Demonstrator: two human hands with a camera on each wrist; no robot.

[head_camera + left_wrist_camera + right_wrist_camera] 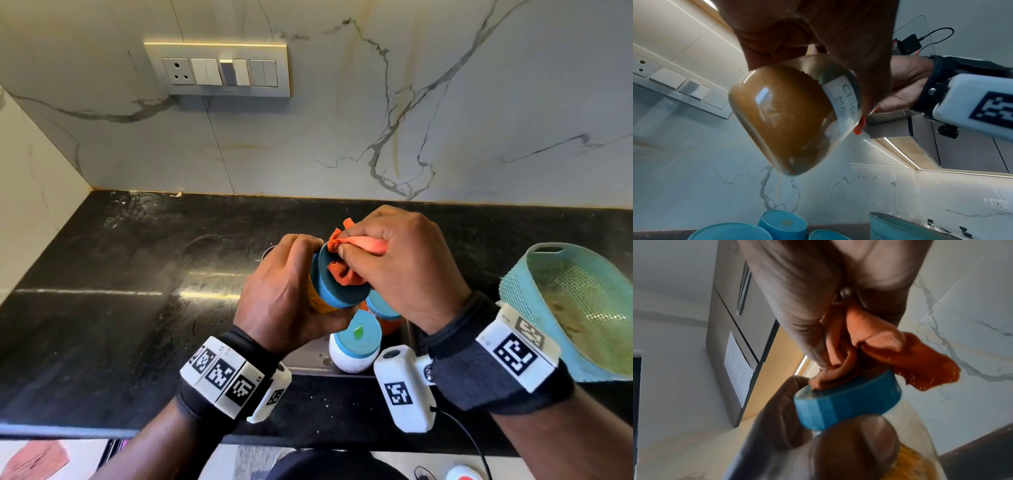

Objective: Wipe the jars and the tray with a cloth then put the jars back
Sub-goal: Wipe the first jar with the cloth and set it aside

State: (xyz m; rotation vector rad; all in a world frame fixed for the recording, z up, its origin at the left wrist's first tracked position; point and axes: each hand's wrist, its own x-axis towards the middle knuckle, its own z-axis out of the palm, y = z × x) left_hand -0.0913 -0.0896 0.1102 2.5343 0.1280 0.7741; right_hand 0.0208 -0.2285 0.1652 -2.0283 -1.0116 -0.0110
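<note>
At the centre of the head view we see the left hand (281, 294) wrapped around a tilted jar (337, 287) of brown powder, while the right hand (404, 270) pinches a bunched orange cloth (342, 270) against its blue lid (846, 402).

- Tray (310, 359): hands are covering most of it; only a metal strip is showing.
- Jar label (844, 100): handwriting is running out of sight, unreadable.
- Basket (582, 308): frame edge is cutting it off.
</note>
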